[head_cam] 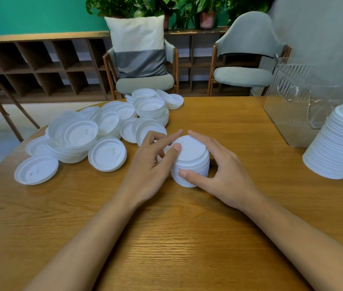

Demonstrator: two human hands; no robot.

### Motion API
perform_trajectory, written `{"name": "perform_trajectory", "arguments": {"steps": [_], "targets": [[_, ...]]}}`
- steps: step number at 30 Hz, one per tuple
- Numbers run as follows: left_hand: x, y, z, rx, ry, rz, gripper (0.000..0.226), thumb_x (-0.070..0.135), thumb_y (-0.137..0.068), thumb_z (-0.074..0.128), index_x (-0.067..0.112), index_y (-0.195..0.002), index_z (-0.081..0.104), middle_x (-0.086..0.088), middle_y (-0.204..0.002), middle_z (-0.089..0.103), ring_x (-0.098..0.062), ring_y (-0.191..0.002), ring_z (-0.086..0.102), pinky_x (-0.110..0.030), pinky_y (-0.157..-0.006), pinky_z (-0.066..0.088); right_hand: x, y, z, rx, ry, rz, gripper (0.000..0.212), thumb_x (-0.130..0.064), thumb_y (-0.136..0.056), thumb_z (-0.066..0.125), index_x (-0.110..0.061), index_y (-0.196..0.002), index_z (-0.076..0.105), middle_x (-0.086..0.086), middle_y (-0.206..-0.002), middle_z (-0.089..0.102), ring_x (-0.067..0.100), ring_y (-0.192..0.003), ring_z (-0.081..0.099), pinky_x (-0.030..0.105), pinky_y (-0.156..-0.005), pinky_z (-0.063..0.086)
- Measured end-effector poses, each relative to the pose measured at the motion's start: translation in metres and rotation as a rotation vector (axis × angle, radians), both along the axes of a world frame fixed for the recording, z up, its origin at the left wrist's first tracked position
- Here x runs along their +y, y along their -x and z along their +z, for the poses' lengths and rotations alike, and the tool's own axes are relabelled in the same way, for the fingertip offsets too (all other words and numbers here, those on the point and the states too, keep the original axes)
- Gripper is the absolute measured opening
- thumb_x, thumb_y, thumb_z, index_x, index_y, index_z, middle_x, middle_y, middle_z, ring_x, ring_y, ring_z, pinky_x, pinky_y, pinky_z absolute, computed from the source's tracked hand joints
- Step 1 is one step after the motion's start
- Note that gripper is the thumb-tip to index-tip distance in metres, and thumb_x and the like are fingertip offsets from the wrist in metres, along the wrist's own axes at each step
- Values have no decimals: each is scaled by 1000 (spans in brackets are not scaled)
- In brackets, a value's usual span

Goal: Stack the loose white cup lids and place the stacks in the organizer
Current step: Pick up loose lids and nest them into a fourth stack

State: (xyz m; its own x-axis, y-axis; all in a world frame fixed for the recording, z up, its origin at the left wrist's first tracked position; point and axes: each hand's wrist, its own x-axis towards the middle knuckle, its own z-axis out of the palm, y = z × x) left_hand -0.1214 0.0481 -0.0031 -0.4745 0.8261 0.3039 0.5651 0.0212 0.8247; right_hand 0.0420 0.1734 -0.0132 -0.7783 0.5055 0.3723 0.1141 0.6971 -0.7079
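our right hand (221, 171) wraps small stack (190, 162) in middle of table (166, 238): thumb on near side, fingers curved round far side. our left hand (151, 164) half open, thumb and pointer straight, touching top of small stack; other fingers bent, holding nothing. loose lids (95, 131) lie in messy heap at left. tall stack (338, 143) stands at right edge, just beside clear organizer (288, 106). we cannot tell what is inside organizer.
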Motion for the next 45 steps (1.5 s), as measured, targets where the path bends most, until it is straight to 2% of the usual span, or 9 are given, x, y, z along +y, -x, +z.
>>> {"name": "perform_trajectory", "arguments": {"steps": [4, 11, 18, 26, 31, 37, 41, 43, 45], "targets": [[0, -3, -1, 123, -53, 68, 71, 72, -76, 77, 40, -138, 64, 20, -111, 60, -6, -107, 60, -9, -82, 41, -1, -1, 0, 4, 4, -6, 82, -47, -83, 83, -36, -155, 44, -25, -139, 52, -23, -125, 41, -3, -96, 30], [-4, 0, 3, 97, -75, 28, 55, 59, -74, 80, 35, -123, 71, 19, -114, 71, -7, -110, 66, -30, -89, 56, 1, -2, 2, -11, 18, 4, 88, -54, -81, 82, -36, -157, 41, -32, -140, 48, -22, -128, 40, -2, -97, 32], [-2, -7, 1, 82, -68, 24, 63, 61, -72, 83, 35, -127, 69, 18, -117, 67, -4, -116, 62, -24, -89, 54, 4, -3, -1, -28, 55, 24, 94, -52, -78, 85, -39, -159, 38, -34, -140, 45, -25, -129, 36, -2, -100, 31], [-4, -3, 0, 153, -22, -7, 67, 65, -74, 80, 30, -129, 66, 19, -120, 64, -3, -116, 59, -15, -86, 48, 4, -5, -1, -47, 17, 19, 95, -56, -77, 84, -40, -159, 38, -23, -141, 53, -12, -132, 43, 9, -106, 36], [-12, 16, -1, 320, -58, 49, 41, 54, -95, 60, 28, -125, 70, 19, -118, 66, -5, -117, 60, -23, -93, 46, 5, -6, -1, -22, -32, -61, 88, -47, -78, 88, -34, -155, 47, -25, -137, 53, -26, -123, 40, -2, -100, 29], [-9, 27, -10, 514, 140, 55, 28, 37, -89, 77, 26, -114, 71, 15, -112, 68, -8, -109, 62, -33, -90, 52, 10, -9, 0, -36, -21, -95, 85, -47, -79, 88, -38, -153, 46, -27, -140, 50, -30, -121, 35, -7, -94, 25], [-8, 26, -9, 517, 106, 59, 10, 20, -90, 79, 25, -96, 72, 15, -97, 69, -3, -92, 65, -39, -79, 57, 9, -9, 0, -43, -14, -89, 85, -50, -79, 86, -40, -152, 45, -26, -142, 50, -27, -122, 36, -7, -94, 25], [-9, 25, -7, 516, 70, 86, 9, 18, -93, 75, 25, -96, 70, 16, -94, 70, -2, -89, 67, -35, -77, 56, 10, -9, 1, -47, -16, -91, 85, -50, -79, 86, -41, -152, 44, -25, -143, 50, -24, -124, 37, -6, -95, 26], [-9, 22, -4, 479, -20, 121, 6, 17, -98, 72, 22, -101, 69, 16, -93, 71, -1, -92, 67, -20, -78, 52, 10, -9, 0, -53, -14, -91, 85, -51, -79, 85, -42, -152, 44, -24, -144, 50, -17, -126, 41, -3, -96, 28]]}}
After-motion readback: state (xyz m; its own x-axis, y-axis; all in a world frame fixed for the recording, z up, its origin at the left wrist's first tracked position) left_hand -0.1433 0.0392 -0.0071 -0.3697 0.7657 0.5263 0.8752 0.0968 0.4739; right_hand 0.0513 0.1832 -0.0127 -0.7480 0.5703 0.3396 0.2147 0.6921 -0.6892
